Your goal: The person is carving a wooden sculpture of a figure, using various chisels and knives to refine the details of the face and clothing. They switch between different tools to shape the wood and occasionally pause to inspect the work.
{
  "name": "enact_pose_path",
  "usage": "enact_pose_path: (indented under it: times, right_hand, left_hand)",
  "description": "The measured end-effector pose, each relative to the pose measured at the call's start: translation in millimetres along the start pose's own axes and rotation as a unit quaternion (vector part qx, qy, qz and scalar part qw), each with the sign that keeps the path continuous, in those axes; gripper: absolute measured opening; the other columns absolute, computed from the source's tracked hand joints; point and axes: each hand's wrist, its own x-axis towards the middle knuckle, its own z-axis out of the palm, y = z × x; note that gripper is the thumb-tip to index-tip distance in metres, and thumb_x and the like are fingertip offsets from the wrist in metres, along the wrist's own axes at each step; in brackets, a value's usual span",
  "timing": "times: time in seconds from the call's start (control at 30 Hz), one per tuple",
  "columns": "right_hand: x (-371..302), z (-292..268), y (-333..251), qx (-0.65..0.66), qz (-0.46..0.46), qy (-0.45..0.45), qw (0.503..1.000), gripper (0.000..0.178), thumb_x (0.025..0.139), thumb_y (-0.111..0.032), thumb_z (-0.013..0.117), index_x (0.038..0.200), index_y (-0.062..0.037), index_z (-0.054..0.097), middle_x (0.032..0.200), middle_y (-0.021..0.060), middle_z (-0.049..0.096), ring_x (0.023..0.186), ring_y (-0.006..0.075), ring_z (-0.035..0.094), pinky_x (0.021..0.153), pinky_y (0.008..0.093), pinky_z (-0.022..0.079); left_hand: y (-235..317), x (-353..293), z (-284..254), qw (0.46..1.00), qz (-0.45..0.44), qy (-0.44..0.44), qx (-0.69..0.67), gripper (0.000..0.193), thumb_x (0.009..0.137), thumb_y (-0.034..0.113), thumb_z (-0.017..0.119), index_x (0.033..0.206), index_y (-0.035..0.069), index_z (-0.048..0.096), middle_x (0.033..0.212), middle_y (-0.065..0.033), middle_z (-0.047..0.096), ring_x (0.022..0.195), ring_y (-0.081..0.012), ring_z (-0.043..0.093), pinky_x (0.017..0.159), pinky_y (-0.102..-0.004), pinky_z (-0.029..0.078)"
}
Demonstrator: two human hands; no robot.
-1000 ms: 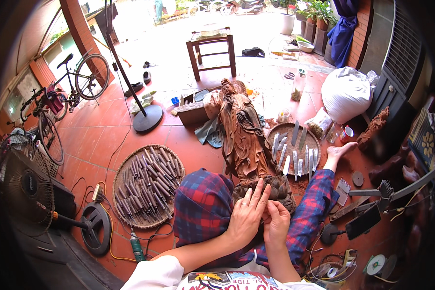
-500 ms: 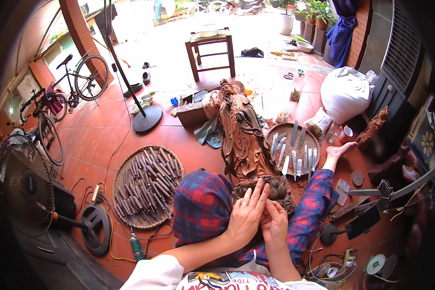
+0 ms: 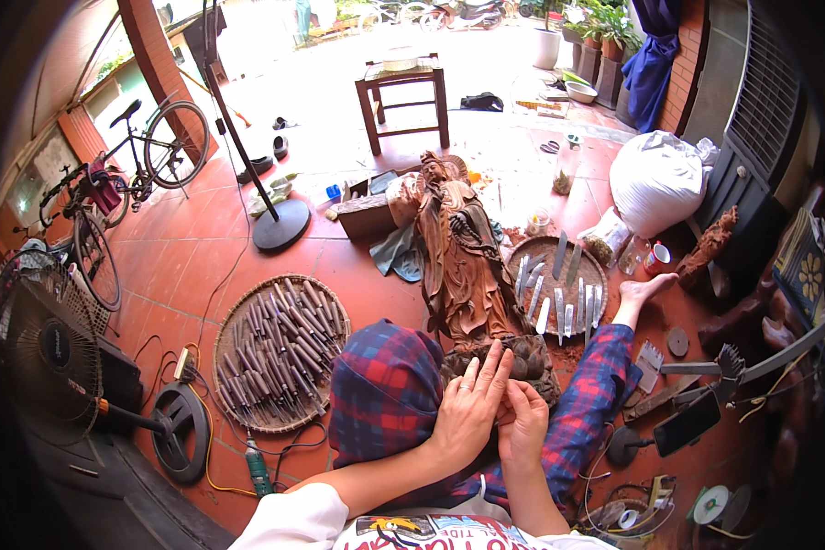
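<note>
A carved wooden statue (image 3: pixel 463 252) of a robed figure lies in front of me, its rough base (image 3: pixel 532 362) nearest my hands. My left hand (image 3: pixel 463 408) stretches its fingers out flat just in front of that base, a ring on one finger. Beside and touching it, my right hand (image 3: pixel 522 426) is closed with fingertips pinched together. Whatever sits between those fingertips is hidden. My plaid-covered knee (image 3: pixel 385 390) rises left of my hands; the other plaid leg (image 3: pixel 587 394) reaches out to the right, foot bare.
A round basket of wood-handled carving tools (image 3: pixel 284 353) stands at left, a second basket with flat blades (image 3: pixel 559 284) right of the statue. Around are a green power tool (image 3: pixel 258 469), a fan (image 3: pixel 55 348), cables, a phone on a stand (image 3: pixel 687 420), a white sack (image 3: pixel 655 183) and a stool (image 3: pixel 403 96).
My right hand's fingertips have shifted slightly, its fingers more bent now. My left hand stays nearly in place. The whole view has moved a little.
</note>
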Motion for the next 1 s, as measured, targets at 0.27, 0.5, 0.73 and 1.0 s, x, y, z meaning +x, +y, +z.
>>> enact_pose_path:
  times: [0.27, 0.5, 0.73, 1.0]
  right_hand:
    - [0.1, 2.3, -3.1, 0.010, 0.024, 0.009, 1.000, 0.011, 0.094, -0.006, 0.060, 0.097, 0.0032, 0.066, 0.089, 0.0080, 0.069, 0.075, 0.0135, 0.066, 0.074, 0.0263, 0.056]
    - [4.9, -1.3, 4.7, -0.054, -0.044, 0.007, 0.998, 0.010, 0.093, -0.006, 0.060, 0.092, 0.0026, 0.065, 0.084, 0.0051, 0.068, 0.070, 0.0108, 0.063, 0.069, 0.0236, 0.053]
    - [0.7, 8.2, -7.6, -0.053, -0.019, 0.015, 0.998, 0.010, 0.092, -0.006, 0.063, 0.092, 0.0033, 0.067, 0.084, 0.0064, 0.069, 0.072, 0.0120, 0.066, 0.070, 0.0252, 0.055]
    - [4.7, 1.8, -2.5, -0.117, -0.085, 0.001, 0.990, 0.008, 0.092, -0.004, 0.061, 0.089, 0.0020, 0.066, 0.081, 0.0046, 0.068, 0.068, 0.0110, 0.064, 0.067, 0.0237, 0.054]
  left_hand:
    - [-0.5, -1.1, 2.7, 1.000, 0.001, 0.004, 0.027, 0.076, 0.079, 0.005, 0.054, 0.151, 0.000, 0.028, 0.156, -0.0183, 0.030, 0.127, -0.0388, 0.050, 0.099, -0.0416, 0.043]
    - [-1.2, -2.8, 8.5, 0.997, 0.006, 0.013, 0.072, 0.076, 0.080, 0.005, 0.053, 0.151, 0.002, 0.029, 0.156, -0.0153, 0.032, 0.127, -0.0370, 0.050, 0.098, -0.0419, 0.043]
    - [-0.3, -0.8, 3.4, 0.998, 0.001, 0.009, 0.061, 0.079, 0.078, 0.004, 0.055, 0.151, 0.001, 0.028, 0.156, -0.0153, 0.032, 0.127, -0.0372, 0.050, 0.098, -0.0417, 0.042]
    - [-1.2, -2.4, 5.5, 0.998, 0.012, 0.011, 0.061, 0.079, 0.078, 0.004, 0.055, 0.152, 0.001, 0.027, 0.156, -0.0151, 0.031, 0.127, -0.0375, 0.050, 0.098, -0.0420, 0.042]
